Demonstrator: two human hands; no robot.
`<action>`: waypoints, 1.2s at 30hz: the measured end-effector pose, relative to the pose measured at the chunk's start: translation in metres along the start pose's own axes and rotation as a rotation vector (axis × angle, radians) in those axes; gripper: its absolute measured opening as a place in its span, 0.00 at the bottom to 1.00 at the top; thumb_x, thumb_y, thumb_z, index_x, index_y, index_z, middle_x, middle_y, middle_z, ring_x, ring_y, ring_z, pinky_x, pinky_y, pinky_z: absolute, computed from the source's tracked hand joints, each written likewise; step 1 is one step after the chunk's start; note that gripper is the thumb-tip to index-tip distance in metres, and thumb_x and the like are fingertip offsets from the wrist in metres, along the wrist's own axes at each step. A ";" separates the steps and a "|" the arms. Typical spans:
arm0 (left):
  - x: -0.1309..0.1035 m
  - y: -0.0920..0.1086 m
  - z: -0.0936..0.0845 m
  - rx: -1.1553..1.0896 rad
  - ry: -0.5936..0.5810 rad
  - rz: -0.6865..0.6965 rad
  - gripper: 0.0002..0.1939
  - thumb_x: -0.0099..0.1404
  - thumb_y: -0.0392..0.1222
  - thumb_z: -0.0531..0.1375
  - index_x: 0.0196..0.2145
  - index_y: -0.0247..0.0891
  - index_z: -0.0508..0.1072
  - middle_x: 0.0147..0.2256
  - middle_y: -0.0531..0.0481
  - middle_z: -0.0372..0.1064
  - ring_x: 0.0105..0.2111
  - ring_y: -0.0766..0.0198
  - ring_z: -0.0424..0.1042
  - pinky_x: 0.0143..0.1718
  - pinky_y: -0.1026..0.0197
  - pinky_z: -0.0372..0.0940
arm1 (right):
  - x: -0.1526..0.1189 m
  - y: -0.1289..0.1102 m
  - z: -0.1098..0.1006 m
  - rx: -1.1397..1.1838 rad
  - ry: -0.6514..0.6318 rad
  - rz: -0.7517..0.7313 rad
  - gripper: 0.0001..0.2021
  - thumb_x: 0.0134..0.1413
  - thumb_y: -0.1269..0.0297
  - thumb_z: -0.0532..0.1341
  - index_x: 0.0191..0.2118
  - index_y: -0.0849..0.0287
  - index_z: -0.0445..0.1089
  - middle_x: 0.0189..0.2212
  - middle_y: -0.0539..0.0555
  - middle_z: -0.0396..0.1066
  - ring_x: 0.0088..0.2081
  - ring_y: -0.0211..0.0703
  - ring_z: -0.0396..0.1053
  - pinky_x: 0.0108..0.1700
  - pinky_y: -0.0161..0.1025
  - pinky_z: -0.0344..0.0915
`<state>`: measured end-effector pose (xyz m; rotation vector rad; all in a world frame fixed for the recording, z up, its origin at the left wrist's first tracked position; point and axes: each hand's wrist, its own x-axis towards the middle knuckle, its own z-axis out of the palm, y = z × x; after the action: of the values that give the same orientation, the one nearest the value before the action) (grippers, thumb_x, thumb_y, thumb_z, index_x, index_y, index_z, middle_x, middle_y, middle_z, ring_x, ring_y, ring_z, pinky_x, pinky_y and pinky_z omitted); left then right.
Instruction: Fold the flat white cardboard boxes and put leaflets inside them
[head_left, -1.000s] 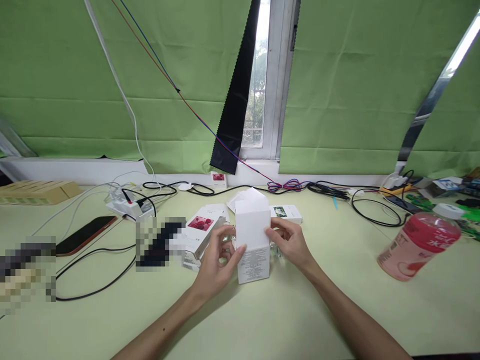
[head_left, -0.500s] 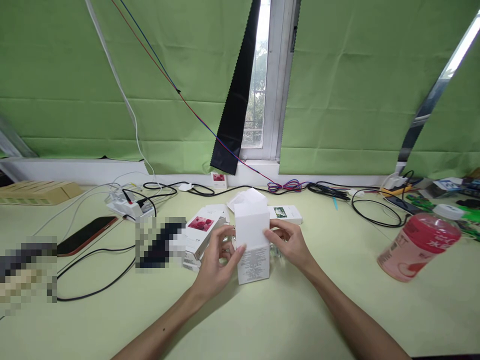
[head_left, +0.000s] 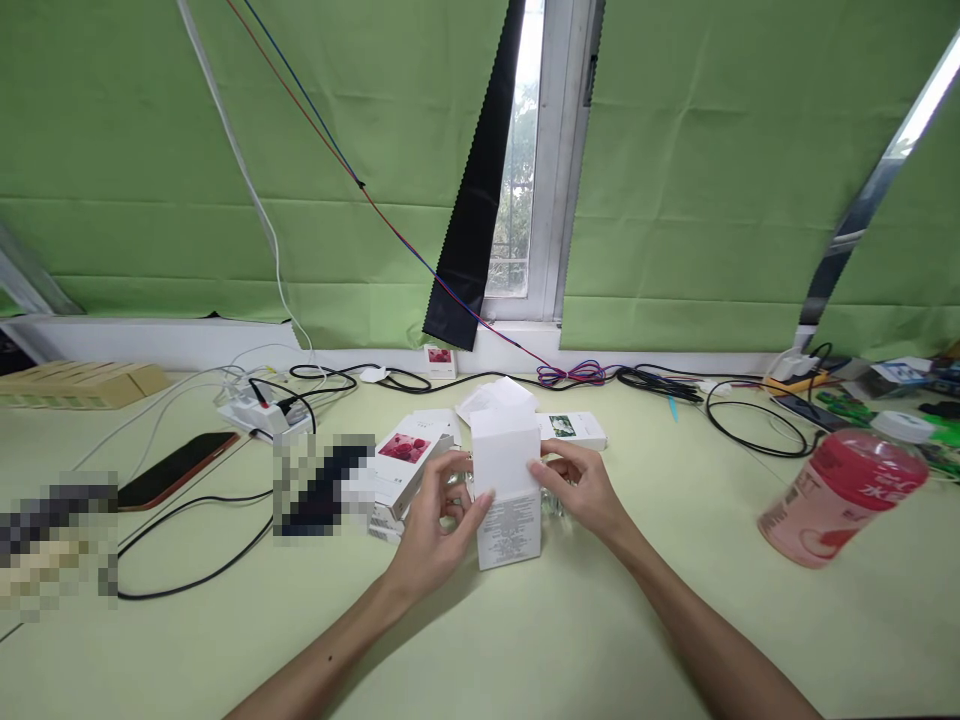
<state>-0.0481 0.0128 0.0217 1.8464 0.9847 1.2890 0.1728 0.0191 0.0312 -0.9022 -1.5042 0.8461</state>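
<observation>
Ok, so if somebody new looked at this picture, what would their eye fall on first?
Probably the bright green curtain filling most of the upper view, with a pale window showing through a gap near the middle. Next might come the pink bottle on the right side of the table. At the centre, a white box stands out between the left hand and right hand, which both hold it.

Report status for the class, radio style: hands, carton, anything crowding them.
Left hand and right hand holding white carton, one per side. Carton upright, small print low on near face. Red-pictured box close by left hand.
</observation>
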 end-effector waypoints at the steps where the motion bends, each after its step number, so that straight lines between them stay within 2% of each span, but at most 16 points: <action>1: 0.000 0.000 0.000 0.002 0.001 0.002 0.20 0.69 0.48 0.61 0.55 0.47 0.59 0.52 0.45 0.66 0.34 0.64 0.75 0.29 0.62 0.67 | 0.000 0.000 0.000 -0.004 -0.001 0.000 0.18 0.57 0.49 0.65 0.42 0.60 0.78 0.39 0.58 0.77 0.27 0.40 0.71 0.29 0.37 0.69; 13: -0.001 -0.001 0.000 0.006 0.010 0.000 0.21 0.69 0.49 0.62 0.55 0.46 0.60 0.53 0.44 0.66 0.33 0.65 0.74 0.29 0.63 0.67 | 0.001 -0.001 -0.001 -0.032 0.003 -0.017 0.20 0.55 0.47 0.66 0.42 0.60 0.78 0.38 0.58 0.77 0.27 0.42 0.70 0.27 0.38 0.69; 21: -0.002 -0.001 0.000 0.013 0.000 0.000 0.20 0.69 0.47 0.61 0.55 0.46 0.60 0.52 0.44 0.66 0.34 0.64 0.74 0.29 0.63 0.67 | 0.001 0.000 -0.001 0.000 -0.029 -0.022 0.15 0.58 0.53 0.65 0.40 0.61 0.77 0.39 0.57 0.75 0.25 0.37 0.67 0.26 0.36 0.62; 30: -0.001 0.000 -0.001 0.035 -0.011 0.005 0.20 0.70 0.47 0.60 0.55 0.48 0.59 0.52 0.45 0.65 0.34 0.65 0.74 0.30 0.62 0.67 | 0.001 -0.001 -0.002 0.010 -0.045 -0.023 0.14 0.59 0.54 0.65 0.42 0.60 0.76 0.40 0.56 0.73 0.26 0.37 0.65 0.27 0.36 0.61; 36: -0.001 0.002 0.000 0.030 -0.014 -0.004 0.19 0.70 0.48 0.60 0.54 0.48 0.59 0.52 0.47 0.65 0.34 0.65 0.74 0.30 0.62 0.66 | 0.001 -0.001 -0.003 -0.016 -0.057 -0.037 0.13 0.59 0.55 0.65 0.42 0.60 0.76 0.40 0.56 0.72 0.25 0.34 0.60 0.26 0.36 0.57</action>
<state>-0.0482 0.0106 0.0229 1.8728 1.0055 1.2633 0.1756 0.0196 0.0331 -0.8656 -1.5742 0.8399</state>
